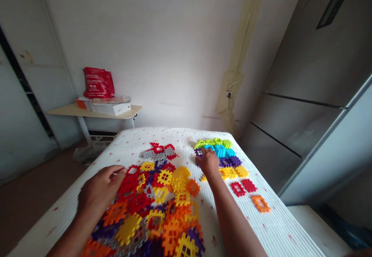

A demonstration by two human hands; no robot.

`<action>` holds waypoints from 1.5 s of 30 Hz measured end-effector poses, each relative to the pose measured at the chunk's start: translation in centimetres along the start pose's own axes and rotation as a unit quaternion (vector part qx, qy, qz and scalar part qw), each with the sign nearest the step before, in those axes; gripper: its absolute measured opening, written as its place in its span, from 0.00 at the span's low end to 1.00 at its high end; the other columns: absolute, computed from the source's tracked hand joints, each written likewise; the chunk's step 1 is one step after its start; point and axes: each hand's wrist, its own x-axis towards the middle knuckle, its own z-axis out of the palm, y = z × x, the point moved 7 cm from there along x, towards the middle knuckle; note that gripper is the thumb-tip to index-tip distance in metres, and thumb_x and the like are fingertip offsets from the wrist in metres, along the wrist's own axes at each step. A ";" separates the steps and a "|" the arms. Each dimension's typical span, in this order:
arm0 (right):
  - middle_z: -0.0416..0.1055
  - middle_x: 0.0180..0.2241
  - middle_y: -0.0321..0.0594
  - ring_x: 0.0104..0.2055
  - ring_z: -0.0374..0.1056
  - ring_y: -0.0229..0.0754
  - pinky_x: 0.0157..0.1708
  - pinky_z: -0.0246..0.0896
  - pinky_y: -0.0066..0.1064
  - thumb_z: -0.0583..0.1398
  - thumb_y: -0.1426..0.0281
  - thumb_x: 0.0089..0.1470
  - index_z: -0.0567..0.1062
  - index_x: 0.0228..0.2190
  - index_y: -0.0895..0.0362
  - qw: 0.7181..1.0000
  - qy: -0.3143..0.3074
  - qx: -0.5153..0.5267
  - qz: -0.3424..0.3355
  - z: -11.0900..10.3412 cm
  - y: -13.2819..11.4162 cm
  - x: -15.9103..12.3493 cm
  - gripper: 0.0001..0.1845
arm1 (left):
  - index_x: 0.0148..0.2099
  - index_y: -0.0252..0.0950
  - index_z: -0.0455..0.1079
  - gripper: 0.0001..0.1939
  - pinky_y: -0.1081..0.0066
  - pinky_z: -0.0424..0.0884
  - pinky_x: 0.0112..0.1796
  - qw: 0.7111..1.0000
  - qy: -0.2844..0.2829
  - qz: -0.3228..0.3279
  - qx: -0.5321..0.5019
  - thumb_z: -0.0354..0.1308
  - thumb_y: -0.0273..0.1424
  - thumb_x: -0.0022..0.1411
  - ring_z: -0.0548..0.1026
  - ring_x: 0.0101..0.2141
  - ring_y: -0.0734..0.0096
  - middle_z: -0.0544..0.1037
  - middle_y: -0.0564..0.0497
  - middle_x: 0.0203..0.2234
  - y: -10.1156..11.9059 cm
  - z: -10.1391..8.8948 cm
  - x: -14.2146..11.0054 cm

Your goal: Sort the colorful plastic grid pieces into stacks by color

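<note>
A big mixed pile of interlocking plastic tiles (157, 206), in red, yellow, orange, purple and grey, covers the near middle of the table. My left hand (100, 187) is at the pile's left edge, thumb and fingertips drawn together beside a red tile (133, 170); what they pinch, if anything, is hidden. Farther off to the right, my right hand (208, 161) closes on a purple window tile (199, 153) at the left end of the purple row. Beyond that hand lie lime-green tiles (216, 142) and light-blue tiles (220, 150); nearer are yellow tiles (229, 172).
Two red tiles (243, 187) and an orange frame tile (260, 203) lie on the right of the cloth-covered table (133, 137). Grey and red tiles (160, 151) sit beyond the pile. A side table (66, 110) carries a red bag (99, 83) and boxes. A refrigerator (299, 94) stands right.
</note>
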 end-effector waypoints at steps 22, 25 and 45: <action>0.72 0.39 0.49 0.45 0.66 0.48 0.38 0.60 0.32 0.56 0.66 0.50 0.74 0.38 0.59 0.994 -0.068 -0.061 0.053 3.6 2.0 -0.7 0.15 | 0.34 0.43 0.72 0.14 0.70 0.66 0.28 0.994 0.013 0.015 0.109 0.48 0.42 0.55 0.75 0.27 0.63 0.80 0.54 0.29 -5.0 0.4 0.0; 0.71 0.40 0.49 0.45 0.66 0.48 0.37 0.60 0.33 0.56 0.66 0.50 0.73 0.39 0.59 0.995 -0.071 -0.060 0.048 3.7 1.9 -0.7 0.15 | 0.33 0.42 0.73 0.16 0.68 0.66 0.28 0.994 0.025 0.026 0.102 0.47 0.42 0.55 0.75 0.27 0.61 0.80 0.50 0.28 -5.2 0.5 0.1; 0.70 0.41 0.49 0.44 0.67 0.49 0.35 0.61 0.32 0.55 0.65 0.51 0.72 0.42 0.58 0.999 -0.021 -0.046 0.013 1.6 0.0 -0.9 0.17 | 0.44 0.41 0.75 0.19 0.57 0.60 0.47 0.913 -0.160 0.322 0.193 0.53 0.24 0.50 0.68 0.49 0.55 0.76 0.47 0.46 4.3 9.3 -2.0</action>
